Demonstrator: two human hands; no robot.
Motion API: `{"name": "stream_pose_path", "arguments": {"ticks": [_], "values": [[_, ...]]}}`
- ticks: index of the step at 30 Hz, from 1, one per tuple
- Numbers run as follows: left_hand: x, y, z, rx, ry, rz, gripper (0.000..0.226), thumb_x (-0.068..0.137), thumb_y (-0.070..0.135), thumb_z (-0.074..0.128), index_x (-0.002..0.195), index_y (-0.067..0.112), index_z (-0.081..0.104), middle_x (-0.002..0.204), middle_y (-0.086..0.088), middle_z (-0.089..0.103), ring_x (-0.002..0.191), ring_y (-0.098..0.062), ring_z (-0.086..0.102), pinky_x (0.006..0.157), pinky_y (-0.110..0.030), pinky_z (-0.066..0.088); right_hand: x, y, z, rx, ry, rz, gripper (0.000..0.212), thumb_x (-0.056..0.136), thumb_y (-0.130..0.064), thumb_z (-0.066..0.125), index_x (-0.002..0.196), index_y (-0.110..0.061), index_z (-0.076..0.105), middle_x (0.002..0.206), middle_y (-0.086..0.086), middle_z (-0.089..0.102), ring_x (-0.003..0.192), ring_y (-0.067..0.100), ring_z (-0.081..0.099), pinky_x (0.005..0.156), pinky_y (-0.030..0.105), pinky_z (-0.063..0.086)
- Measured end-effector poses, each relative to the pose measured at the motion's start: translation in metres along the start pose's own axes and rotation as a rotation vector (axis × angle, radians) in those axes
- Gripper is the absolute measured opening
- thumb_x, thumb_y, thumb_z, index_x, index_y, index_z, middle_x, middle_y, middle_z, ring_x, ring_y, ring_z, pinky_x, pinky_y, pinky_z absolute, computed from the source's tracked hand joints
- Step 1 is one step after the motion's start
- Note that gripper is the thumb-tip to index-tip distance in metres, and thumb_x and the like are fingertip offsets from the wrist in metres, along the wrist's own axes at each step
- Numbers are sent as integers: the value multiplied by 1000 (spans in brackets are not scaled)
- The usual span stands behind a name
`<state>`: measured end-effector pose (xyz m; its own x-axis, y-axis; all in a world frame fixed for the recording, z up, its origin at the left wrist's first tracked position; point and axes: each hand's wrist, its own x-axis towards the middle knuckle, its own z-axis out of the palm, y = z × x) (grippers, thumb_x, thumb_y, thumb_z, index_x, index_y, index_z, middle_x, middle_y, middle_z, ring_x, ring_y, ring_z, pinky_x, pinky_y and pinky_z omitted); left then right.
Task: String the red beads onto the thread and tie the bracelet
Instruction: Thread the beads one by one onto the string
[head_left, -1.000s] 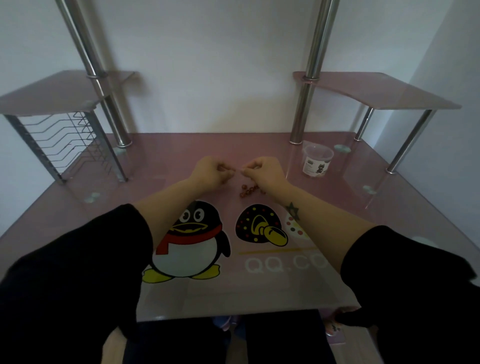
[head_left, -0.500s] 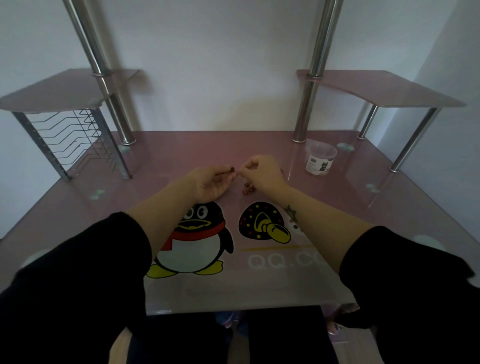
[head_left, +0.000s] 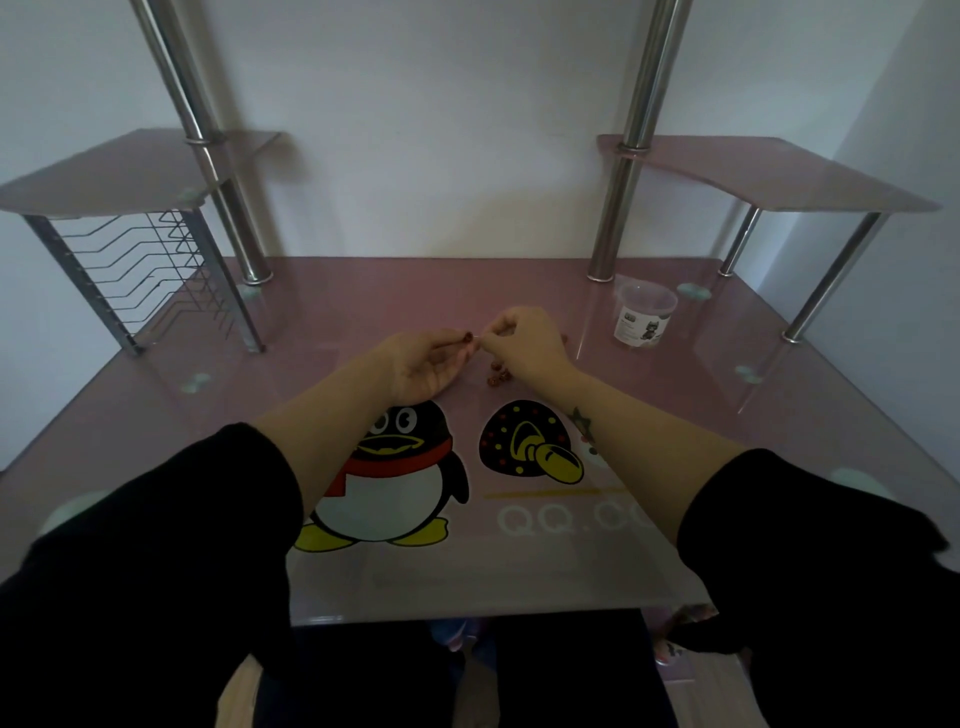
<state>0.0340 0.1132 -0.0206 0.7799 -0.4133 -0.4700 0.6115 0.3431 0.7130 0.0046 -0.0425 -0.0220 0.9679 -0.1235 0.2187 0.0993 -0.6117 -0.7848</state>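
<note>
Left hand (head_left: 431, 361) pinches red bead (head_left: 467, 338); right hand (head_left: 527, 343) fingertips pinched, contents unclear.

One pink worktop (head_left: 337, 312) carrying a few small things.
One left hand (head_left: 426, 364) and one right hand (head_left: 524, 343); one red bead (head_left: 467, 338) at the left fingers; one loose bead cluster (head_left: 496, 375), too blurred to count; one clear tub (head_left: 645, 312); two raised shelves (head_left: 104, 176) (head_left: 753, 176); one wire rack (head_left: 140, 270).
</note>
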Motion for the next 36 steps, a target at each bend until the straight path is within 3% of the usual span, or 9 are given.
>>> {"name": "stream_pose_path", "arguments": {"ticks": [9,14,25,32,36], "values": [[-1,0,-1,-10,4,18,12,91,4,59,83,-2,66,71,-13,72,58,-12,69,55,-17,57,-3,-3,0,1,3,22,17,83,-21,68,67,-18,61,65,3,67,65,23,69,65,43,59],[-2,-1,0,-16,4,20,10,90,2,59,85,-3,65,73,-14,72,60,-13,70,59,-17,57,-5,-4,-2,-5,1,9,14,84,-20,67,73,-12,66,69,5,68,67,24,69,67,46,59],[-3,-2,2,-13,4,27,11,91,3,58,84,-2,66,69,-11,72,59,-12,70,57,-16,57,-5,-5,-2,-25,2,-5,15,83,-18,67,69,-16,63,66,2,66,65,21,68,65,40,59],[-3,-2,3,32,20,39,7,90,2,60,85,0,65,70,-9,70,61,-9,68,62,-14,55,-4,-2,-2,-24,-9,-29,19,83,-15,66,64,-17,65,63,4,67,64,25,69,63,44,59],[-3,-4,5,40,30,39,8,91,3,60,85,1,65,66,-6,70,59,-7,67,66,-14,54,-2,3,-2,-3,-23,-62,16,85,-16,68,69,-14,72,58,-1,65,57,15,65,61,34,57]]}}
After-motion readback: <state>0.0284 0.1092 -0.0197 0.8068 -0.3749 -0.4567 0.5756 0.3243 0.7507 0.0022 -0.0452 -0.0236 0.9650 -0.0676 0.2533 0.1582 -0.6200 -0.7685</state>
